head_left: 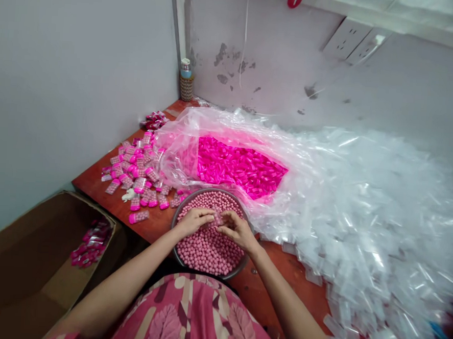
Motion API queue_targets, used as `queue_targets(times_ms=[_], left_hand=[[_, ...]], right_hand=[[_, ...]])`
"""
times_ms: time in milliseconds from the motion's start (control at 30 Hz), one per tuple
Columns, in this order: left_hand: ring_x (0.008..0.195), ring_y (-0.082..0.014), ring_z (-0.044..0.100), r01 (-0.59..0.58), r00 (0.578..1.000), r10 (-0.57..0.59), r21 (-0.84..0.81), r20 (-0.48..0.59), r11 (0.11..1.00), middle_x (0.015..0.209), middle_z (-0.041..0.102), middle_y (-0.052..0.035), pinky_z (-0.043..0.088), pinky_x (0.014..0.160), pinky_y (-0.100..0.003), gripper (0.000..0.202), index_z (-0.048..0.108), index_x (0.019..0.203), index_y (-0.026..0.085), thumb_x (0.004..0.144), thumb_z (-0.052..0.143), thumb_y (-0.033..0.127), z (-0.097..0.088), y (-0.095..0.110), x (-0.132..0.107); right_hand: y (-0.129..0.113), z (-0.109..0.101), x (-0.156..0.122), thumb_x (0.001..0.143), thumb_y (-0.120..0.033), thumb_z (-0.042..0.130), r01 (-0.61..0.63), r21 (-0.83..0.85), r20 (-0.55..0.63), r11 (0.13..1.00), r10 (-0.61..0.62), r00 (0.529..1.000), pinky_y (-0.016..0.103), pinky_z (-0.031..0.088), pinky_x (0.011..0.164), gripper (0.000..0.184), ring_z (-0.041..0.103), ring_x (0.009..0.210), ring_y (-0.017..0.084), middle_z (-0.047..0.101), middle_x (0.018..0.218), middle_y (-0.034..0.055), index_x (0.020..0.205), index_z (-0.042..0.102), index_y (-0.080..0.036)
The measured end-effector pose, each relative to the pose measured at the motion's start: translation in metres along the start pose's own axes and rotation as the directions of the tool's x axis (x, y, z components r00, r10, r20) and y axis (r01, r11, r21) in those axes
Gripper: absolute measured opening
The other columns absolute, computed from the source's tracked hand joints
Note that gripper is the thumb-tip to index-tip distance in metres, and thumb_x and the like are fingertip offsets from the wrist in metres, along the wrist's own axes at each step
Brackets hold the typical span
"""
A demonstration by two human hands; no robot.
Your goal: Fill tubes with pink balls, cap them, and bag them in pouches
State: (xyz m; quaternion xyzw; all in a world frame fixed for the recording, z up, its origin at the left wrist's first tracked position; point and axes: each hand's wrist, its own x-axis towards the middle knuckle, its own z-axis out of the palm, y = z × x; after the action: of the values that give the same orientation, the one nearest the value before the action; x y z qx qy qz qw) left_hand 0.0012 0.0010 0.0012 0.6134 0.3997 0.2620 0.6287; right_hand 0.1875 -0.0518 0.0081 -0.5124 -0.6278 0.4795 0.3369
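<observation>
Over a dark round basin (173, 248) full of pink beads (206, 255), my two hands meet. Between them is a small clear plastic container (217, 218), partly hidden by my fingers, with pink showing through it. My left hand (194, 222) grips it from the left with fingers pressed together. From the right, my right hand (241, 231) has its thumb and fingers curled around it. Just behind the basin, bright pink caps (238, 165) lie in an opened clear plastic bag (183, 131).
Filled pink-capped containers (140, 172) lie piled on the red table (95, 177) at left. Empty clear containers (361, 224) heap across the right side. A cardboard box (21, 264) stands lower left with pink packets (91, 243). A bottle (185, 70) stands in the back corner.
</observation>
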Motion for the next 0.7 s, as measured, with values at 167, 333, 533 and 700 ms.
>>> queue_targets(times_ms=[167, 333, 533, 700], left_hand=[[0.079, -0.0192, 0.059, 0.131, 0.991, -0.132, -0.202, 0.012, 0.971, 0.088, 0.066, -0.0074, 0.045, 0.072, -0.031, 0.032, 0.066, 0.092, 0.015, 0.069, 0.060, 0.036, 0.008, -0.003, 0.002], [0.075, -0.0177, 0.057, 0.223, 0.971, -0.238, -0.320, -0.009, 0.921, 0.088, 0.065, -0.0068, 0.046, 0.065, -0.029, 0.037, 0.065, 0.093, 0.014, 0.064, 0.065, 0.038, 0.006, -0.003, 0.002], [0.078, -0.0155, 0.056, 0.217, 0.975, -0.214, -0.532, 0.068, 0.818, 0.092, 0.061, -0.0040, 0.046, 0.071, -0.028, 0.033, 0.061, 0.096, 0.018, 0.067, 0.065, 0.034, 0.004, 0.001, 0.000], [0.072, -0.0126, 0.054, 0.181, 0.983, -0.170, -0.552, 0.071, 0.814, 0.080, 0.059, -0.0017, 0.045, 0.067, -0.025, 0.021, 0.061, 0.084, 0.017, 0.070, 0.063, 0.032, 0.008, 0.001, 0.002]], right_hand=[[0.001, 0.001, 0.002, 0.076, -0.032, 0.057, 0.033, -0.036, -0.027, 0.999, -0.034, 0.999, 0.024, 0.044, 0.060, 0.024, 0.055, 0.067, 0.012, 0.057, 0.076, -0.0006, 0.096, 0.052, -0.020], [0.004, 0.005, 0.002, 0.077, -0.032, 0.055, 0.003, -0.043, -0.086, 0.999, -0.007, 0.996, 0.023, 0.046, 0.060, 0.016, 0.057, 0.064, 0.012, 0.060, 0.071, -0.0015, 0.087, 0.054, -0.019], [0.010, -0.030, 0.009, 0.078, -0.035, 0.052, -0.119, -0.217, -0.254, 0.969, 0.062, 0.965, 0.024, 0.047, 0.064, 0.019, 0.060, 0.068, 0.014, 0.064, 0.074, 0.0000, 0.086, 0.059, -0.020], [0.027, -0.106, 0.043, 0.082, -0.028, 0.043, -0.401, -0.404, -0.503, 0.822, 0.167, 0.848, 0.031, 0.042, 0.079, 0.025, 0.058, 0.086, 0.020, 0.064, 0.093, 0.0091, 0.097, 0.059, -0.016]])
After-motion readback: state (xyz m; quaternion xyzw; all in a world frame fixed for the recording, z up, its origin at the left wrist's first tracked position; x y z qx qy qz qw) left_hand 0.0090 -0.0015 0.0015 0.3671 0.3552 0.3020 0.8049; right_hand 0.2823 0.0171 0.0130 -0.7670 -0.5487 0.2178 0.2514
